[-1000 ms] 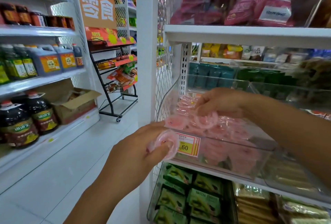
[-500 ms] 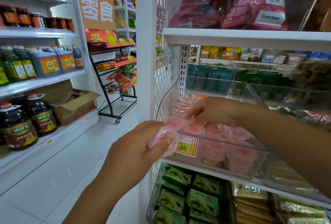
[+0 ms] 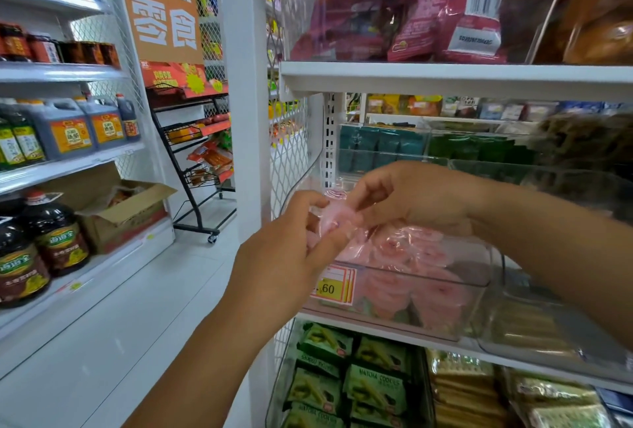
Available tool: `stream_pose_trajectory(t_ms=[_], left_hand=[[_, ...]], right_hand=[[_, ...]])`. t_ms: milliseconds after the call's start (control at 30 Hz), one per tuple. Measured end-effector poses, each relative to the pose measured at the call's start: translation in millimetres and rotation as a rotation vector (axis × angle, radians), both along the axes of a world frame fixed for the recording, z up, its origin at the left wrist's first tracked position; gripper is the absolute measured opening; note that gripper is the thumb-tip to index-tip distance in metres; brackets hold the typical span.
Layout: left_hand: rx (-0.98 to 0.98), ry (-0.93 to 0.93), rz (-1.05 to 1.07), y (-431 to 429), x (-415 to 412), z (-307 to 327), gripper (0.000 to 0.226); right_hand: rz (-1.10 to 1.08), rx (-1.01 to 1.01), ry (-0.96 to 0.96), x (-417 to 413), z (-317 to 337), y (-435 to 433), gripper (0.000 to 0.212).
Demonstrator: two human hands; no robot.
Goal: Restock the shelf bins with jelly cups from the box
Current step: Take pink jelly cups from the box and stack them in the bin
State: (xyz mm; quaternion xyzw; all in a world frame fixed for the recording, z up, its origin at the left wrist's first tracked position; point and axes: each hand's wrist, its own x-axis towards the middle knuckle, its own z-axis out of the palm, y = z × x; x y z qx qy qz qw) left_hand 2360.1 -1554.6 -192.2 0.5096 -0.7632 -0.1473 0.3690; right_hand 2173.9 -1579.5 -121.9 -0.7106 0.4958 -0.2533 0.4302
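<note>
One pink jelly cup is held between both hands just above the front left corner of the clear bin. The left hand is raised from below and left of the bin; its fingers are curled round the near side of the cup, with the thumb laid over the top. The right hand is extended across the top of the bin, and its fingers are bent down and pinched on the cup's far edge. The contact is blurred.

The bin is seen filled with further pink cups. A yellow price tag is fixed to its front left. An open cardboard box is noted well to the left of the bin, across the aisle.
</note>
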Motion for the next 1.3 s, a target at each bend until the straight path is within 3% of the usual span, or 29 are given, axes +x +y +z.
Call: stream_pose_trajectory(t_ms=[67, 133, 200, 300, 433, 567, 733, 833, 933, 1033, 1133, 1300], left_hand=[[0.019, 0.071, -0.002, -2.5, -3.3, 0.7, 0.035], [0.029, 0.162, 0.031, -3.1, -0.8, -0.7, 0.033], [0.076, 0.259, 0.038, -1.8, 2.1, -1.2, 0.028], [0.176, 0.388, -0.049, 0.1, 3.1, 3.5, 0.019], [0.196, 0.318, -0.186, 1.2, 0.0, 8.8, 0.036], [0.161, 0.341, -0.222, -5.0, -6.4, 5.4, 0.045], [0.078, 0.37, -0.238, -18.1, -28.4, 4.5, 0.059], [0.024, 0.285, -0.269, -23.5, -38.0, 2.1, 0.061], [-0.121, -0.185, -0.273, -28.6, -31.1, -2.6, 0.051], [-0.084, -0.52, -0.343, -28.3, -26.5, -7.5, 0.047], [0.01, -0.564, -0.361, -24.9, -26.6, -10.9, 0.046], [0.042, -0.57, -0.399, -27.0, -21.7, -13.5, 0.058]], right_hand=[[-0.089, -0.058, 0.107, -12.3, 4.5, -7.8, 0.015], [-0.156, -0.102, 0.36, -29.4, 6.7, -16.7, 0.016], [-0.15, -0.009, 0.54, -42.1, 2.0, -23.3, 0.016], [-0.125, 0.091, 0.631, -43.9, -11.0, -29.9, 0.016], [-0.111, 0.111, 0.535, -31.8, -17.8, -31.3, 0.022], [-0.054, -0.013, 0.609, -32.5, -8.4, -22.9, 0.028], [0.093, 0.201, 0.015, -28.0, 12.1, -2.2, 0.028], [-0.016, 0.071, 0.102, -32.9, 12.4, -2.2, 0.014], [-0.065, -0.143, 0.511, -54.3, 21.1, -11.1, 0.01], [0.023, -0.101, 0.79, -63.2, 24.8, -17.2, 0.019], [0.097, 0.001, 0.956, -55.0, 14.8, -21.4, 0.023], [0.128, 0.099, 0.979, -48.4, 0.1, -27.3, 0.03]])
